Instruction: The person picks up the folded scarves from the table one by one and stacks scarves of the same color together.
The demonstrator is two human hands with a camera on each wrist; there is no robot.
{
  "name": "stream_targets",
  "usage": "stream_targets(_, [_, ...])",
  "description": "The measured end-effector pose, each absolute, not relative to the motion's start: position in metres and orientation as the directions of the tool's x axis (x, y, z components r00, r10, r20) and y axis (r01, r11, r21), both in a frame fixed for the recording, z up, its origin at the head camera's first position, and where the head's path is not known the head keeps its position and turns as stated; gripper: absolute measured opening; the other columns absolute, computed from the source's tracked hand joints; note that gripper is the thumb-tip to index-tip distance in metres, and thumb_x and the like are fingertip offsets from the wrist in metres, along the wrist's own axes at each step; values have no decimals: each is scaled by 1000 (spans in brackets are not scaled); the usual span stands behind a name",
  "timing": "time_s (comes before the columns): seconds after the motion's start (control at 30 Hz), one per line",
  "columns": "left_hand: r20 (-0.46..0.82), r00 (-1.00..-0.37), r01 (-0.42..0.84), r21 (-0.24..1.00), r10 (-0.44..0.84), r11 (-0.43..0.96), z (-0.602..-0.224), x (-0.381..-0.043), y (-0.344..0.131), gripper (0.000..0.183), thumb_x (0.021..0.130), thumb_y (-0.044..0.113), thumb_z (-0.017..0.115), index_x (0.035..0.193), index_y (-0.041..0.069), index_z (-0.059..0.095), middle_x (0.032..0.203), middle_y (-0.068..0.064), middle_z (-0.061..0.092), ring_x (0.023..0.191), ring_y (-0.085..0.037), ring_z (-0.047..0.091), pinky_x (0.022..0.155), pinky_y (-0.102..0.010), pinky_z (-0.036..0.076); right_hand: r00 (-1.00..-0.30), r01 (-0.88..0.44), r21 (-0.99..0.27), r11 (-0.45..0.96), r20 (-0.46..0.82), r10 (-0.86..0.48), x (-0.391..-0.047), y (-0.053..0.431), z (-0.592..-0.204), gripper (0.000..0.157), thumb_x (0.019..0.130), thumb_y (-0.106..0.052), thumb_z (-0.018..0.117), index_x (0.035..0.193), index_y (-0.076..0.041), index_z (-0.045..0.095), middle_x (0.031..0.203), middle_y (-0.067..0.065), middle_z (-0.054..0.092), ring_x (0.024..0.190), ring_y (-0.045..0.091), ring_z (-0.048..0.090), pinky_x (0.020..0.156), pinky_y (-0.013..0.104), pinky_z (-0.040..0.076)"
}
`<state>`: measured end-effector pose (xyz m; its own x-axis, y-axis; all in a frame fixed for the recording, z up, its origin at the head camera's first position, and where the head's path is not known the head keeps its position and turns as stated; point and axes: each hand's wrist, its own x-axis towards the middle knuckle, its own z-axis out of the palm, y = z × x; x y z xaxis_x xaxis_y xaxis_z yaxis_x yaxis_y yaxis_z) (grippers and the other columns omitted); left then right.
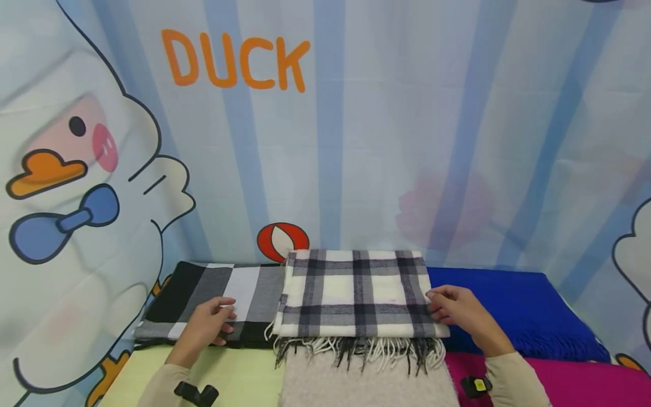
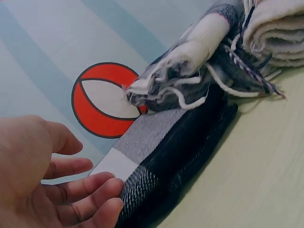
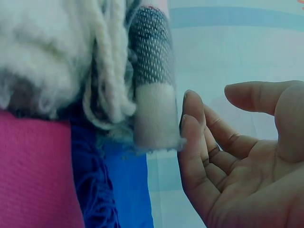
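Nearest us, at the lower edge of the head view, come two beige sleeves (image 1: 516,380). A pale blue striped backdrop (image 1: 386,141) fills the upper frame, with orange DUCK lettering (image 1: 221,59) at upper left. At lower centre we see the folded plaid scarf (image 1: 358,294), white with dark checks, its left end lying over a folded black-and-white checked cloth (image 1: 216,285) and its right side overlapping a folded blue cloth (image 1: 498,305). Below it are a fuzzy beige cloth (image 1: 371,381), a pale yellow surface (image 1: 244,376) at lower left and a magenta cloth (image 1: 585,381) at lower right.

The right hand (image 1: 460,308) is at the scarf's right edge; the right wrist view shows its fingers (image 3: 192,142) loosely bent and its thumb apart, pinching nothing. We cannot tell whether they touch. The left hand (image 1: 205,325) is by the checked cloth, fingers (image 2: 99,194) gently curved, close together, thumb apart; contact is unclear. Smaller still, the scarf's fringe (image 1: 378,347) hangs over the beige cloth.
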<state>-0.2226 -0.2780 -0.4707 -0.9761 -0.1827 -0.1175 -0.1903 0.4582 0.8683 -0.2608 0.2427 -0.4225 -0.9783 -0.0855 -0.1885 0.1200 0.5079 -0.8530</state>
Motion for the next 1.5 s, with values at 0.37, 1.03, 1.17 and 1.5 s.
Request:
stream_targets(0.37, [-137,-969,-216,873,-204,438,-470,-217,-294,42,106,20,50,142,-2,52,113,-19,67,79,-18,66,60,-37,57,-977,118,-849,515,-191,-92,-266,231,-425,49,103,-36,58,133,3,58,104,12,69,87,19,67,77,37,57])
stream_targets(1.03, [-163,-956,-255,872,-244,419,-471,-211,-324,42,107,21,49,141,-2,51,113,-18,67,81,-18,66,64,-36,58,-971,96,-855,509,-193,-141,-273,199,-429,43,103,-33,58,126,3,62,101,12,70,83,18,67,74,34,57])
stream_targets(1.17, [-151,-954,-253,867,-258,430,-471,-211,-329,42,107,22,48,142,-2,50,113,-19,67,81,-18,66,64,-36,58,-970,74,-857,511,-181,-163,-275,194,-428,46,103,-34,59,130,3,61,101,12,71,84,18,68,74,35,57])
stream_targets(1.5, [-141,-943,-273,846,-300,459,-472,-211,-347,42,107,21,46,143,-2,49,117,-22,65,83,-18,65,64,-35,59,-969,27,-867,497,-145,-201,-273,177,-426,37,103,-28,58,126,1,64,102,12,70,84,18,68,76,35,57])
